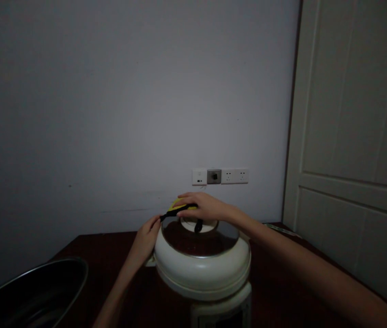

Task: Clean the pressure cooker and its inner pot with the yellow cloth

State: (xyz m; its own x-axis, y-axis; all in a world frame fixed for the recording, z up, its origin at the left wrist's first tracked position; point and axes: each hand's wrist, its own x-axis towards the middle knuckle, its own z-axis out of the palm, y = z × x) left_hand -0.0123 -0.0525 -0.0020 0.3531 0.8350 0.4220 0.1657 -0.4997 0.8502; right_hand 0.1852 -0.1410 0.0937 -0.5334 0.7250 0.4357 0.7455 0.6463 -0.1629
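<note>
A white electric cooker (pixel 203 273) with a shiny round lid (pixel 198 241) stands on a dark wooden table (pixel 104 248). My right hand (pixel 203 206) rests over the lid's centre knob, fingers closed on a yellow cloth or sponge (pixel 179 206) with a dark edge. At the cooker's left rim is my left hand (pixel 148 237), with the fingers curled against the lid's edge near the dark end of the yellow piece.
A dark metal bowl (pixel 33 291) sits at the table's near left. Wall sockets (pixel 220 176) are on the grey wall behind the cooker. A white door (pixel 353 136) fills the right side. A thin object (pixel 282 229) lies on the table's far right.
</note>
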